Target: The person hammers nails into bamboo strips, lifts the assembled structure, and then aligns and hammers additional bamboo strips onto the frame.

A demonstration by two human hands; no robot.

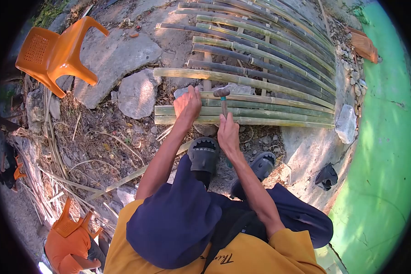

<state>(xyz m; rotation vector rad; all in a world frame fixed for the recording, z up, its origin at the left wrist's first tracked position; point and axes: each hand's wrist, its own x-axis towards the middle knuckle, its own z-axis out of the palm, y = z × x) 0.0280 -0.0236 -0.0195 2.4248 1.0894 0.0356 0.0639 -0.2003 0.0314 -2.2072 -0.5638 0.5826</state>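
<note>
My right hand [228, 131] is wrapped round the handle of a hammer [222, 92], whose dark head is raised over the near bamboo strips. Close to the left ends of those strips, my left hand [188, 106] is closed with its fingers pinched together; what they hold, if anything, is hidden. Several green bamboo strips [260, 112] lie side by side just below the hands. Beyond them, more split bamboo strips [278, 86] are spaced apart over crosswise poles [208, 68].
An orange plastic chair [55, 50] stands at upper left, beside flat rocks [139, 93]. At lower left a person in an orange shirt [68, 246] is near another chair [67, 223]. A white stone [346, 124] sits at the strips' right ends, by a green surface [379, 137].
</note>
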